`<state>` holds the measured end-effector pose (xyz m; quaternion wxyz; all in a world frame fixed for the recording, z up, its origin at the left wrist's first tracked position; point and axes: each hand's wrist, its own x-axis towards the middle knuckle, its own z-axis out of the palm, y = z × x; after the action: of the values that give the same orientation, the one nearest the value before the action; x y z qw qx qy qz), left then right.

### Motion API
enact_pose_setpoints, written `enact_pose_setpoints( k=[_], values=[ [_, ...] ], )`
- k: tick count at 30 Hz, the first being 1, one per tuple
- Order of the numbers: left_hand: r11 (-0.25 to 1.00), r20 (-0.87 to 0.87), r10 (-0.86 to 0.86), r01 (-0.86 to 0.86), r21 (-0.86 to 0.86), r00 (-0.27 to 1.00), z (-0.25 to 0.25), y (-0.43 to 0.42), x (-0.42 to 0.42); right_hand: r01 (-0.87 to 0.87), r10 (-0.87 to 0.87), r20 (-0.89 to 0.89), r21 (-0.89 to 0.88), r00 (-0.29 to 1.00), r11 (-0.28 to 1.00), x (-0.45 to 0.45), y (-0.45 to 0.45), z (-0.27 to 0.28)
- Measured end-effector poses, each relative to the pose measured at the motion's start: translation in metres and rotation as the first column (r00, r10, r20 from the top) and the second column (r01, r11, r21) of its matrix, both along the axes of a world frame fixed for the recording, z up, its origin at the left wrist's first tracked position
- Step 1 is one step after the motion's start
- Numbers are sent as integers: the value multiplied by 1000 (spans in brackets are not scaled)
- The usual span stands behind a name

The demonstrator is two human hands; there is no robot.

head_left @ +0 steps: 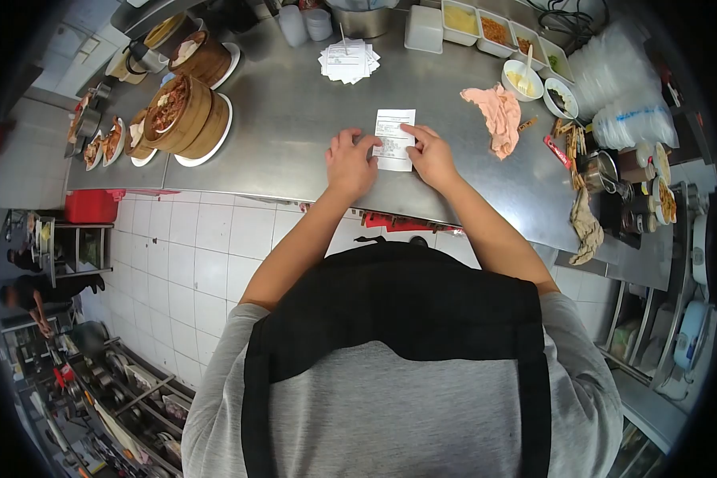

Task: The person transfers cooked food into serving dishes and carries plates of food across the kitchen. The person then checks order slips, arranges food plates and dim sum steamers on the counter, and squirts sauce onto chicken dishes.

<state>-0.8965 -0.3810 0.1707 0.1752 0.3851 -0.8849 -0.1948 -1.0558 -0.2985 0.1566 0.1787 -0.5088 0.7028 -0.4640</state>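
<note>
A printed paper slip (394, 142) lies on the steel counter in front of me, its lines of text too small to read. My left hand (351, 165) is at its left edge, fingers bent and apart, the index fingertip at the paper. On the other side, my right hand (433, 158) rests an index fingertip on the upper right of the slip. Its thumb is near the right edge, apart from the index finger. Farther back sits a stack of similar slips (349, 62) on a spike.
Bamboo steamers (179, 119) with food stand on white plates at left. A pink cloth (498, 119), white bowls (523, 80), ingredient tubs (496, 33) and clothespins (572, 139) are at right. Plastic lids (629, 119) are stacked beyond. Another person (36, 295) works far left.
</note>
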Motion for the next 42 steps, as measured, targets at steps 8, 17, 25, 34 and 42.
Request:
enact_pose_setpoints(
  k=[8,17,25,34,42],
  values=[
    [1000,66,-13,12,15,998,5,-2,-2,8,-8,-1,24,1000,1000,0,-1,-1],
    [992,338,31,13,-128,941,30,-7,-3,19,-18,-16,42,1000,999,1,-1,-1],
    [994,142,-19,34,-102,990,8,-1,0,29,-29,-9,28,1000,999,1,0,0],
    [984,138,-21,45,-171,990,7,-4,4,24,-24,-13,44,1000,999,1,0,-1],
    [977,160,145,-116,-177,976,19,-24,37,28,-28,-12,37,1000,999,1,-2,-4]
  ],
)
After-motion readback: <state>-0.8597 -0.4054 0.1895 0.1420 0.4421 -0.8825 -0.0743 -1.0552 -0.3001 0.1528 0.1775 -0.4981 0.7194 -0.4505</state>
